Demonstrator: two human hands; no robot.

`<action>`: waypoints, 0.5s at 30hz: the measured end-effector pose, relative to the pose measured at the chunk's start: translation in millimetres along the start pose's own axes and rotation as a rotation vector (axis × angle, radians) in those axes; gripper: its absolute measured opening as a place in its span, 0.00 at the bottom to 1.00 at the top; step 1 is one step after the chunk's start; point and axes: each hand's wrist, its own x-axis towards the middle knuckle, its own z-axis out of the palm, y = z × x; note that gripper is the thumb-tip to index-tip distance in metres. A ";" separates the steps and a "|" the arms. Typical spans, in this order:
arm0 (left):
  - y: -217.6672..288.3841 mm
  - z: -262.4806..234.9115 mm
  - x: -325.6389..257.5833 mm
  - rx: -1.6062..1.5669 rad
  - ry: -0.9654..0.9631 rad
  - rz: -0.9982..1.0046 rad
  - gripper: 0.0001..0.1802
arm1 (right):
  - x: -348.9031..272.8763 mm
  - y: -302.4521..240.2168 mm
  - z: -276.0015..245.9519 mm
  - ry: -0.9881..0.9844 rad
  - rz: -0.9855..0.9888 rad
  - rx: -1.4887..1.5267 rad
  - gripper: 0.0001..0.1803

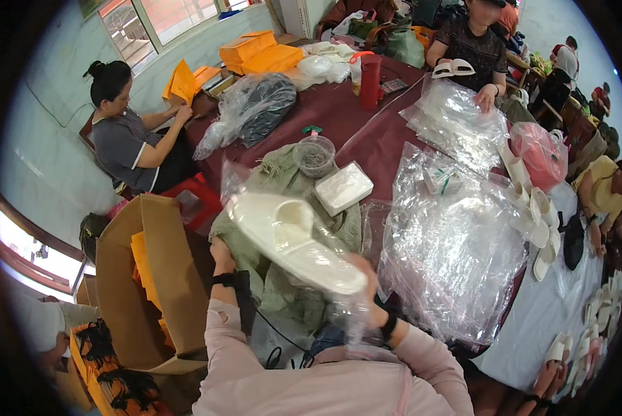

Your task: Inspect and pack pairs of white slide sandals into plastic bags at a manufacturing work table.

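A white slipper sits inside a clear plastic bag, held up in front of me over a green cloth. My left hand grips the bag's near left side under the slipper. My right hand holds the slipper's other end through the plastic, and the loose bag hangs down past that wrist. Both wrists wear black bands.
A heap of clear bags lies to my right on the dark red table. A white pack and a clear lidded tub sit beyond the slipper. An open cardboard box stands at my left. Other people work around the table; loose white slippers lie right.
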 end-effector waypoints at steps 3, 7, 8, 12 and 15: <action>-9.6 -122.8 40.4 0.445 -0.152 0.363 0.31 | 8.3 60.5 15.0 -0.085 -0.269 -0.701 0.22; 49.7 -30.3 -71.0 -0.136 -0.298 -0.051 0.25 | 18.5 53.4 11.0 0.045 -0.084 -1.049 0.26; 53.6 -32.6 -80.5 -0.166 -0.292 -0.027 0.24 | 17.5 54.4 10.3 0.039 -0.087 -1.040 0.26; 52.8 -35.4 -92.4 -0.135 -0.458 -0.036 0.23 | 18.4 59.0 6.6 0.041 -0.120 -1.173 0.27; 60.1 -16.6 -119.4 -0.024 -0.406 -0.046 0.24 | 28.3 74.2 10.4 0.005 -0.152 -0.937 0.28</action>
